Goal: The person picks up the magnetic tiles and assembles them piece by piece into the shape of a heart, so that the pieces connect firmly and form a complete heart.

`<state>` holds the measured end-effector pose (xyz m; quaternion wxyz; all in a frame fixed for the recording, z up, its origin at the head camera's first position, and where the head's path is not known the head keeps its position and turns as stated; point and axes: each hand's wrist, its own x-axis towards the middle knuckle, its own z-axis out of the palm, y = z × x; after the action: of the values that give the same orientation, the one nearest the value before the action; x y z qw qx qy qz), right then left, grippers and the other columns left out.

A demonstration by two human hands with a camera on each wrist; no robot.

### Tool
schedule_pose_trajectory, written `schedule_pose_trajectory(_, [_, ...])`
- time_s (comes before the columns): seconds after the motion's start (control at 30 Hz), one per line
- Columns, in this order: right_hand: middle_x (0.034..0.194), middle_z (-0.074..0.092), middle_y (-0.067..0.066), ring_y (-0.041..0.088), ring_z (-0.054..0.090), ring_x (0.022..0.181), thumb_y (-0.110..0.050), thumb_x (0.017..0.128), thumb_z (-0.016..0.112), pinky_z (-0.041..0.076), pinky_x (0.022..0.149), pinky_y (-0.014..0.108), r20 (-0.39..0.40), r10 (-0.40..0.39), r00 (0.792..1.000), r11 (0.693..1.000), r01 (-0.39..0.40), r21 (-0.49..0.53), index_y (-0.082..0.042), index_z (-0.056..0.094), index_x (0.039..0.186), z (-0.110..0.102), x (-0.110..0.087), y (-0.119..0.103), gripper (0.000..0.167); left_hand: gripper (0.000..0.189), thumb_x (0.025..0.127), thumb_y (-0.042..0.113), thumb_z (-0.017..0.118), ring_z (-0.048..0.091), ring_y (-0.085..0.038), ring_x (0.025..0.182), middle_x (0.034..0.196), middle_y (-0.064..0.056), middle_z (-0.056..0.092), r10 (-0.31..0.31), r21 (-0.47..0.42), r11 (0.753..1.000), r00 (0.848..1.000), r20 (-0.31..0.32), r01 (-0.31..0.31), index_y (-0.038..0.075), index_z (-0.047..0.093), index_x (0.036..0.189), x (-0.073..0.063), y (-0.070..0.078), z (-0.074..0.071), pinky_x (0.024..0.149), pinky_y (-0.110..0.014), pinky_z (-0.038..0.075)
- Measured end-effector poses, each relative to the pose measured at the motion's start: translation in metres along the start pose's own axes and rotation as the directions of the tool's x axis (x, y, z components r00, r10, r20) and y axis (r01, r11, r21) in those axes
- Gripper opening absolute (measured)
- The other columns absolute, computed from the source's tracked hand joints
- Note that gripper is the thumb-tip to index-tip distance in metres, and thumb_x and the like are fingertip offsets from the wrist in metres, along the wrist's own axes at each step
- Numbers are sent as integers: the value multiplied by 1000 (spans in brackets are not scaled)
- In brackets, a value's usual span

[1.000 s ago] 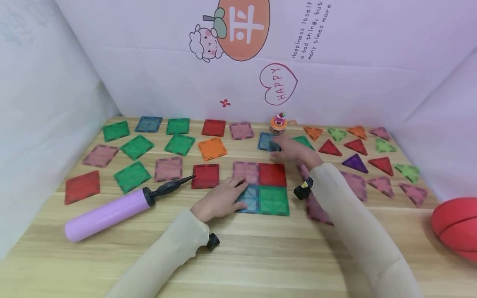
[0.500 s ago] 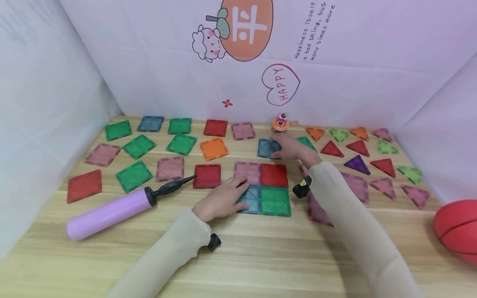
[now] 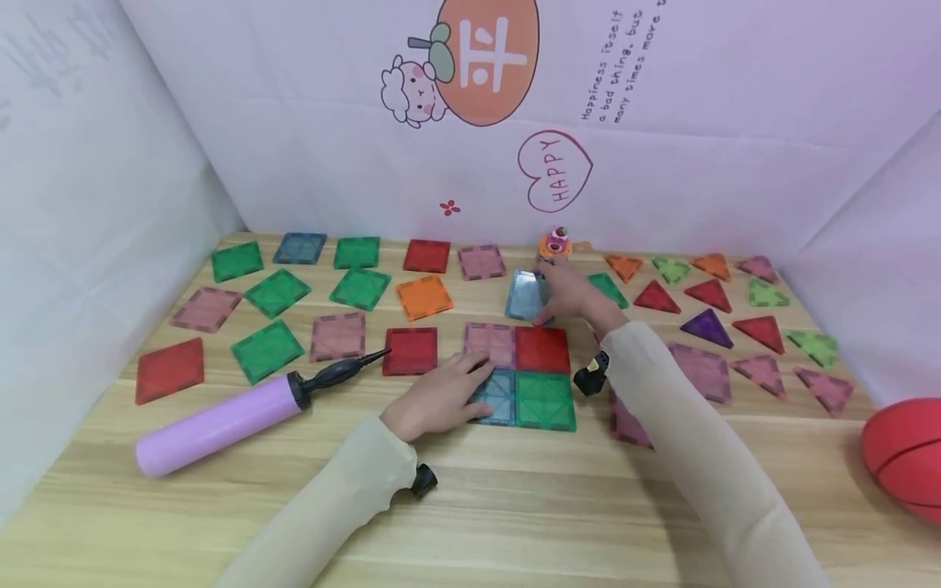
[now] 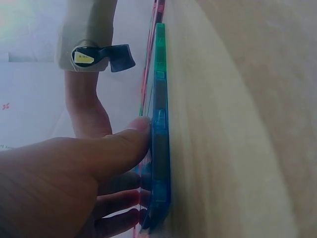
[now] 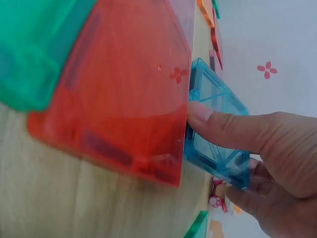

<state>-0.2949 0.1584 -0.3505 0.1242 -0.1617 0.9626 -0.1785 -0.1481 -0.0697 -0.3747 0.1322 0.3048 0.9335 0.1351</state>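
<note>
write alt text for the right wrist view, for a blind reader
A right hand holds a tilted, translucent blue tile. To its left in the picture, a red tile looms large, with part of a green tile at upper left.

The tiles (image 3: 524, 296) look glossy plastic (see-through, too), the tabletop (image 3: 507, 523) smooth wood.

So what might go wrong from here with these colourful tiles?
The tilted blue square tile might slip from the right fingers pinching it. Those fingers also appear close to the toy figurine and might nudge it. The left fingers touch the four-tile block; a jolt could shift it.
</note>
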Motion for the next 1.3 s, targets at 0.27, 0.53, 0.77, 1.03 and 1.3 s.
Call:
schedule_pose_trajectory(0.27, [120,58,20,33,54,108,-4,84,69,45,97,50,-124,-148,981,988,153,28,1,53,125,1,-7,-8,44,67,94,41,57,29,-28,142,155,-9,29,-3,-2,1000,1000,5,3,9,34,148,0,1,2,112,-42,33])
schedule_pose_trajectory(0.53, [112,65,19,31,59,100,-4,89,62,49,91,48,-211,-251,945,959,273,81,0,62,115,-4,-16,-28,26,67,94,41,57,30,-26,142,155,-8,29,-5,-4,1000,1000,1,5,9,34,148,1,0,2,112,-42,32])
schedule_pose_trajectory(0.77, [113,67,15,28,61,102,-4,89,64,50,92,44,-235,-283,930,945,312,100,-3,65,115,5,-23,-50,27,67,94,41,57,29,-28,141,155,-9,29,4,-5,1000,1000,-2,-4,8,34,148,1,0,0,112,-42,32])
schedule_pose_trajectory(1.03, [112,67,14,25,60,98,-5,89,65,50,93,42,-222,-286,932,944,314,102,-3,66,114,14,-25,-55,25,67,94,40,58,30,-27,141,154,-9,31,3,-7,1000,1000,-5,-3,8,35,147,0,0,-1,112,-43,33])
schedule_pose_trajectory(1.3, [112,67,15,27,59,102,-9,89,66,48,96,44,-255,-244,936,946,287,149,-3,67,112,20,-23,-50,24,63,93,37,60,31,-28,140,152,-10,35,37,-46,998,999,2,-37,7,40,145,3,-4,-7,111,-44,34])
